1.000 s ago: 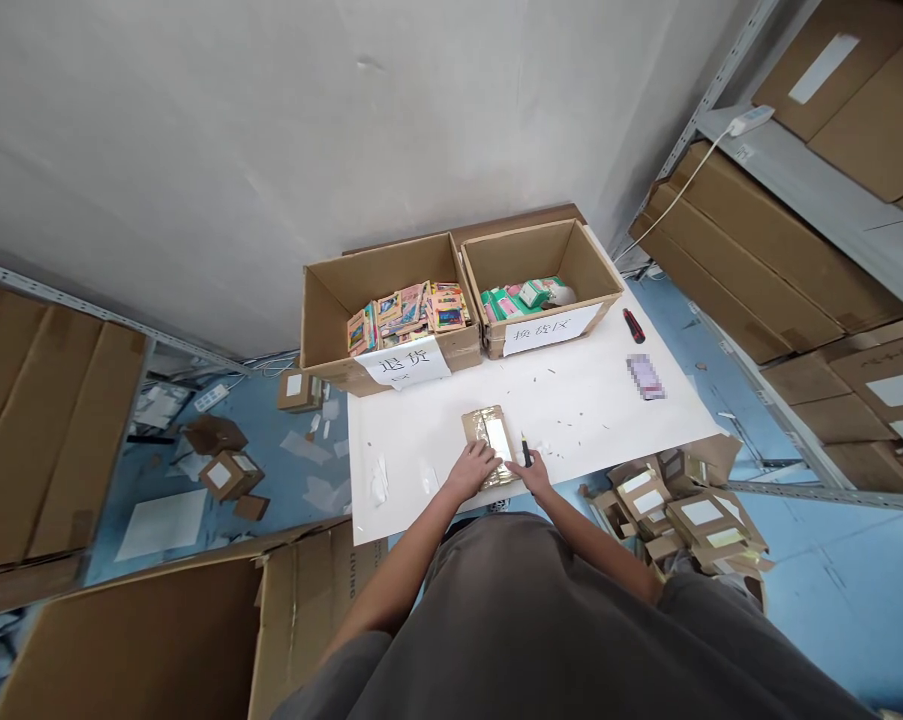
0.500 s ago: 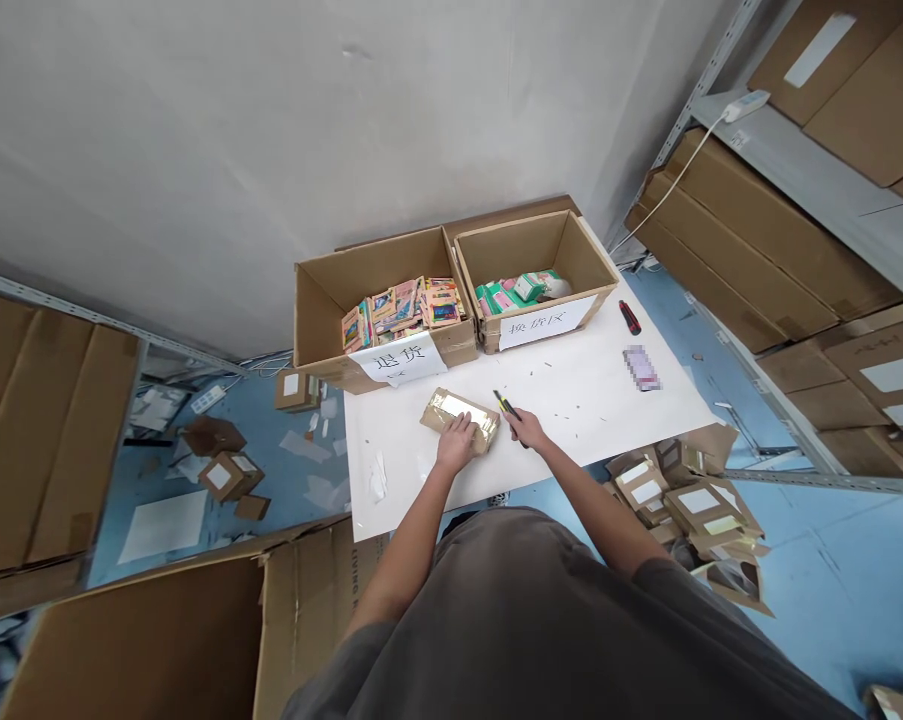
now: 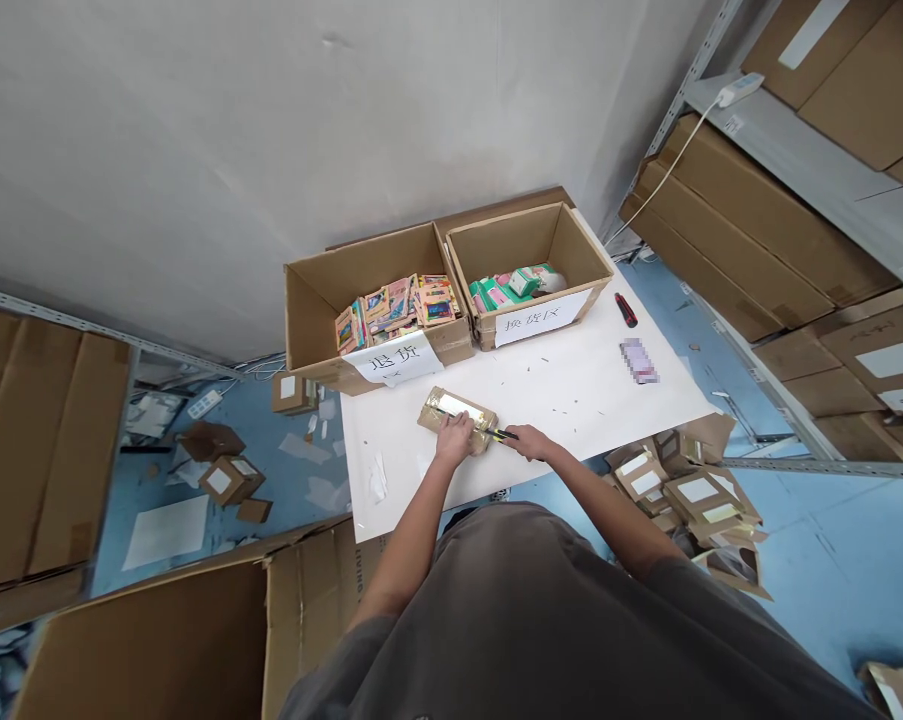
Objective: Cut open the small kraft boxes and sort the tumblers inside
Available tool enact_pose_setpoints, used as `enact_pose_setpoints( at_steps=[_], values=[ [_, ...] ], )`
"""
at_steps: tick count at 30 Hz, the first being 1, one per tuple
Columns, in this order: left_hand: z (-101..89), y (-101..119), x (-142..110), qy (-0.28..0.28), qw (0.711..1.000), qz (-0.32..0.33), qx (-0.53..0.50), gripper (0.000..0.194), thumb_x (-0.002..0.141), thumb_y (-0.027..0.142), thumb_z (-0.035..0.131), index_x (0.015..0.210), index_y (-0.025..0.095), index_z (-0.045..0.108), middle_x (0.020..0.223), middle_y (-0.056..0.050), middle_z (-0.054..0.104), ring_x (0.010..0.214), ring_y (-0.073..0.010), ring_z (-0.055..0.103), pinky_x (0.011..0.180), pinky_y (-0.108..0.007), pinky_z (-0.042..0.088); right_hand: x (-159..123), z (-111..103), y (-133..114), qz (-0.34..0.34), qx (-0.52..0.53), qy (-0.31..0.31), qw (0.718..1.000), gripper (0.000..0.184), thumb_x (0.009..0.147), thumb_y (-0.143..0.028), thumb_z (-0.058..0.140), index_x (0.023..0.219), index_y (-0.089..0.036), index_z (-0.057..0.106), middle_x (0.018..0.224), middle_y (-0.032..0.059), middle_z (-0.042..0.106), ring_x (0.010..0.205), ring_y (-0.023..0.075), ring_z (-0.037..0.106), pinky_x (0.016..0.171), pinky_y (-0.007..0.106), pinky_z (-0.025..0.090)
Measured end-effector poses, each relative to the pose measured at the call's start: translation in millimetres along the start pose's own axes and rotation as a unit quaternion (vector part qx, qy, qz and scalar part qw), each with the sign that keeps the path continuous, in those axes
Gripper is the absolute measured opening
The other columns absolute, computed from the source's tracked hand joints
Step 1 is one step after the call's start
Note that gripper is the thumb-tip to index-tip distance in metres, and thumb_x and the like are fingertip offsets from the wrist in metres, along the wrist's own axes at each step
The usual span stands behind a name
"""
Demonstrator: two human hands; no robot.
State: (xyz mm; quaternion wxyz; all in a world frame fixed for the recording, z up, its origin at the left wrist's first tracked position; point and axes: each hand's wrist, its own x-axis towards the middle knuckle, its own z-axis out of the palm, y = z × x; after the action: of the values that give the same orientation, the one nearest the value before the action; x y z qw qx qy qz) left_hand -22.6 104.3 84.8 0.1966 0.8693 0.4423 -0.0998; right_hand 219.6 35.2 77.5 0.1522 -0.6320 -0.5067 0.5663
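Observation:
A small brown cardboard parcel, wrapped in shiny tape with a white label, lies tilted on the white table. My left hand holds it down, fingers curled over its near side and label. In my right hand is a yellow-and-black utility knife, gripped with its front end pointing left at the parcel's right end. Whether the blade has gone into the tape is too small to see.
Behind the parcel stand an open carton of colourful packs and another of green and pink boxes. A red-and-black cutter and a blurred purple item lie at right. A large open carton stands at lower left.
My right hand has turned the knife and brought it left, against the parcel's right end. The left hand stays on the parcel.

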Motion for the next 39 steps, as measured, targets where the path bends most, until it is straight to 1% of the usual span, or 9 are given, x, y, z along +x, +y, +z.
enact_pose_setpoints(
  at_steps=[7, 10, 17, 21, 26, 31, 35, 37, 39],
  values=[
    [-0.7, -4.7, 5.0, -0.01, 1.0, 0.014, -0.01, 0.062, 0.064, 0.022, 0.091, 0.119, 0.022, 0.061, 0.154, -0.017, 0.053, 0.146, -0.0306, 0.046, 0.125, -0.049, 0.023, -1.4, 0.6, -8.2, 0.0, -0.07, -0.061, 0.996, 0.022, 0.098, -0.042, 0.06, 0.108, -0.023, 0.066, 0.064, -0.005, 0.061, 0.041, 0.0111, 0.056, 0.048, 0.021, 0.041],
    [2.5, -8.1, 4.7, -0.004, 0.999, 0.021, -0.029, 0.06, 0.062, 0.021, 0.092, 0.114, 0.022, 0.063, 0.154, -0.016, 0.052, 0.146, -0.0306, 0.045, 0.126, -0.048, 0.02, -1.3, -0.8, -14.9, 0.0, -0.083, -0.089, 0.993, 0.02, 0.1, -0.04, 0.057, 0.108, -0.023, 0.065, 0.063, -0.005, 0.06, 0.041, 0.0113, 0.055, 0.047, 0.021, 0.042],
    [11.7, -15.2, 7.9, -0.001, 0.998, 0.022, -0.063, 0.059, 0.059, 0.022, 0.092, 0.111, 0.022, 0.066, 0.155, -0.015, 0.053, 0.146, -0.0308, 0.046, 0.126, -0.048, 0.02, -7.8, 2.3, -16.0, 0.009, -0.028, -0.096, 0.995, 0.022, 0.1, -0.044, 0.057, 0.104, -0.023, 0.064, 0.055, -0.0071, 0.055, 0.04, 0.0117, 0.052, 0.046, 0.021, 0.043],
    [12.5, -17.3, 7.1, 0.014, 0.997, 0.024, -0.071, 0.06, 0.06, 0.024, 0.091, 0.114, 0.022, 0.066, 0.155, -0.015, 0.052, 0.146, -0.0313, 0.047, 0.126, -0.047, 0.021, -8.7, 9.5, -6.6, -0.009, -0.026, -0.064, 0.998, 0.02, 0.097, -0.043, 0.06, 0.099, -0.023, 0.064, 0.057, -0.0064, 0.056, 0.041, 0.0111, 0.051, 0.046, 0.021, 0.041],
    [8.3, -19.5, 6.5, 0.015, 0.997, 0.017, -0.071, 0.068, 0.064, 0.027, 0.089, 0.126, 0.023, 0.062, 0.155, -0.015, 0.053, 0.147, -0.0296, 0.045, 0.126, -0.048, 0.022, -17.0, 12.0, 8.6, -0.029, -0.018, -0.063, 0.997, 0.019, 0.093, -0.042, 0.063, 0.095, -0.024, 0.062, 0.055, -0.0064, 0.056, 0.038, 0.0122, 0.052, 0.044, 0.022, 0.039],
    [3.5, -17.2, 2.9, 0.002, 0.996, 0.027, -0.081, 0.064, 0.063, 0.031, 0.091, 0.121, 0.023, 0.067, 0.16, -0.014, 0.047, 0.151, -0.0333, 0.039, 0.127, -0.052, 0.019, -24.5, 10.2, 14.4, -0.01, 0.077, 0.034, 0.996, 0.025, 0.095, -0.05, 0.055, 0.092, -0.025, 0.053, 0.051, -0.0091, 0.053, 0.037, 0.0124, 0.051, 0.046, 0.022, 0.042],
    [-4.6, -17.9, -5.4, 0.029, 0.995, 0.014, -0.09, 0.065, 0.083, 0.038, 0.077, 0.144, 0.025, 0.055, 0.16, -0.012, 0.048, 0.148, -0.0303, 0.043, 0.125, -0.048, 0.026, -19.3, 16.9, 14.7, 0.011, 0.164, 0.106, 0.981, 0.035, 0.093, -0.061, 0.05, 0.091, -0.026, 0.05, 0.052, -0.0095, 0.052, 0.039, 0.0124, 0.05, 0.045, 0.022, 0.041],
    [-10.4, -19.7, -4.5, 0.041, 0.996, -0.018, -0.079, 0.07, 0.087, 0.036, 0.073, 0.152, 0.027, 0.047, 0.165, -0.011, 0.04, 0.151, -0.0315, 0.037, 0.123, -0.047, 0.03, -16.0, 21.7, 15.7, 0.026, 0.195, 0.119, 0.973, 0.04, 0.094, -0.065, 0.045, 0.093, -0.026, 0.051, 0.054, -0.0086, 0.053, 0.041, 0.0131, 0.051, 0.045, 0.023, 0.042],
    [-16.2, -20.7, 2.7, 0.037, 0.997, -0.044, -0.055, 0.082, 0.083, 0.035, 0.078, 0.156, 0.03, 0.042, 0.171, -0.008, 0.027, 0.158, -0.0356, 0.021, 0.124, -0.051, 0.028, -14.2, 25.3, 16.7, 0.037, 0.212, 0.118, 0.969, 0.044, 0.095, -0.067, 0.038, 0.095, -0.026, 0.054, 0.057, -0.007, 0.055, 0.044, 0.0138, 0.054, 0.047, 0.023, 0.044]
  ],
)
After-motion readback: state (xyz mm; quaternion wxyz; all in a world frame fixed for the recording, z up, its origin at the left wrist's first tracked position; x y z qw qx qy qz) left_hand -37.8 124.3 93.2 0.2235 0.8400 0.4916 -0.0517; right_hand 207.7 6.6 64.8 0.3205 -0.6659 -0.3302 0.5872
